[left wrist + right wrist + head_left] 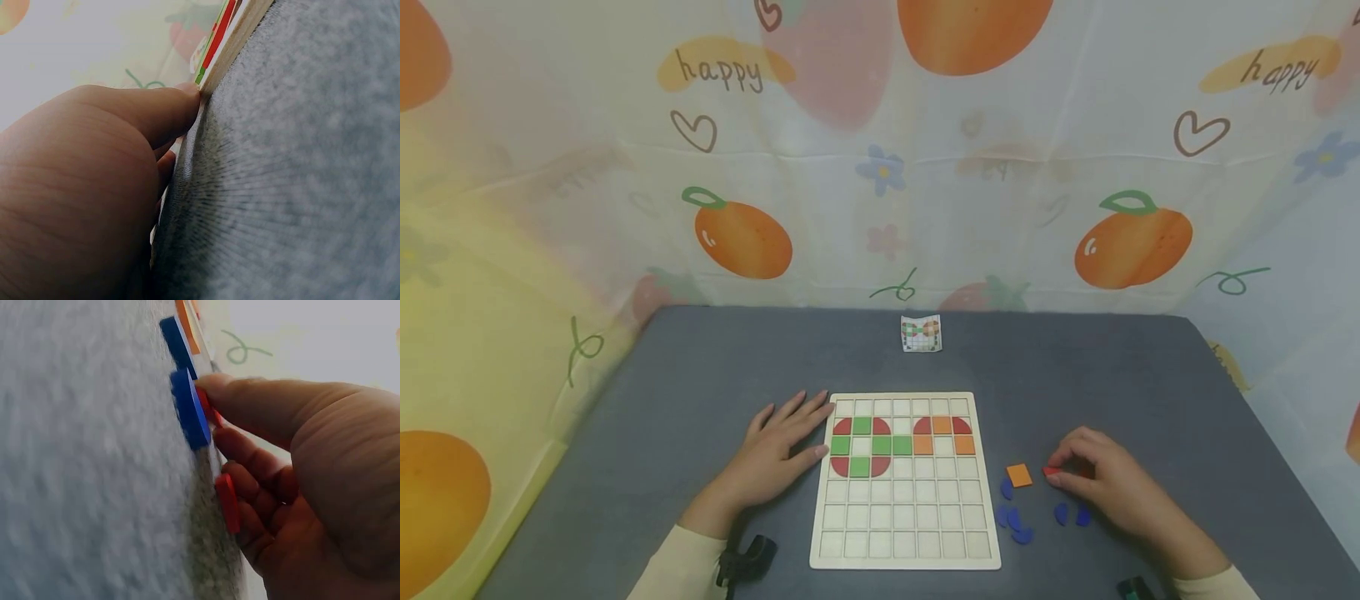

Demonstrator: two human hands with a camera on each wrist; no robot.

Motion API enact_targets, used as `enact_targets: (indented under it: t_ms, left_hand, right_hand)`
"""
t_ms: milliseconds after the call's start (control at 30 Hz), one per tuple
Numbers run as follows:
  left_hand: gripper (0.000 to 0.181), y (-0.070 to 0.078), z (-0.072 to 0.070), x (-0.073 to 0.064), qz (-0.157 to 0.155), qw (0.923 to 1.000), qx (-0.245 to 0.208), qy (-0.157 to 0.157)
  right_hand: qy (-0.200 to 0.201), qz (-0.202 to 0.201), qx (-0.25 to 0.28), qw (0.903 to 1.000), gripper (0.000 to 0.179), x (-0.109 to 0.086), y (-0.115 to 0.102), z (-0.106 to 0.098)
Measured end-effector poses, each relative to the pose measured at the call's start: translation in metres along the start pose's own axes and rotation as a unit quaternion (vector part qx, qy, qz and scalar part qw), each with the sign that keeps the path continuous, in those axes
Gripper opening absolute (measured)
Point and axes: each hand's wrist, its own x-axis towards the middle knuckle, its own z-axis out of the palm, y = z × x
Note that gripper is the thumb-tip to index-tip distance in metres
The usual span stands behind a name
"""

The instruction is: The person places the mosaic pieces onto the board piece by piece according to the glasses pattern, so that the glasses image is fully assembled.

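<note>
A pale square grid board (pixel 906 564) lies on the grey table, red rounded pieces (pixel 842 427), green squares (pixel 882 446) and orange squares (pixel 922 446) set in its upper rows. My left hand (pixel 778 454) rests at the board's left edge, fingers spread; in the left wrist view the thumb (pixel 169 112) touches the board's side. To the right of the board, my right hand (pixel 1112 483) pinches a small red piece (pixel 1050 472) between thumb and finger, low over the table. The right wrist view shows another red piece (pixel 227 503) by the curled fingers.
Between board and right hand lies a loose orange square (pixel 1019 476). Several blue pieces (pixel 1022 537) are scattered near it, two of them just below the right hand. A small printed pattern card (pixel 921 342) stands beyond the board, before a fruit-print cloth (pixel 820 167).
</note>
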Motion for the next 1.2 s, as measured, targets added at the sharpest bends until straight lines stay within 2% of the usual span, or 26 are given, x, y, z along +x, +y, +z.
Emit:
enact_targets:
  t_ms: [233,367,500,667,900,1033,1200]
  left_hand:
    - [0.067,0.001,-0.001,-0.001,0.004,1.0,-0.002,0.004]
    - [0.067,0.002,-0.001,0.0,0.006,1.0,-0.005,0.005]
    - [0.067,0.002,-0.001,0.0,0.001,1.0,-0.007,0.001]
    - [0.067,0.001,-0.001,0.0,-0.001,1.0,-0.004,-0.002]
    - [0.068,0.0,0.0,0.0,-0.004,0.9999,-0.008,-0.007]
    - [0.068,0.0,-0.001,0.0,-0.003,0.9999,-0.01,-0.006]
    - [0.067,0.001,-0.001,0.0,0.004,1.0,-0.008,0.0]
  right_hand:
    - [0.003,0.031,-0.013,0.9994,0.017,0.002,-0.005,0.003]
    - [0.011,0.036,-0.039,0.9985,0.016,0.003,-0.008,0.004]
    - [0.0,0.042,-0.044,0.9981,0.017,0.003,-0.011,0.005]
    - [-0.002,0.043,-0.017,0.9989,0.018,0.004,-0.015,0.009]
    - [0.037,0.036,0.0,0.9987,0.021,0.008,-0.022,0.015]
    - [0.057,0.022,0.034,0.9976,0.02,0.012,-0.029,0.019]
    - [0.056,0.025,0.081,0.9948,0.016,0.02,-0.041,0.029]
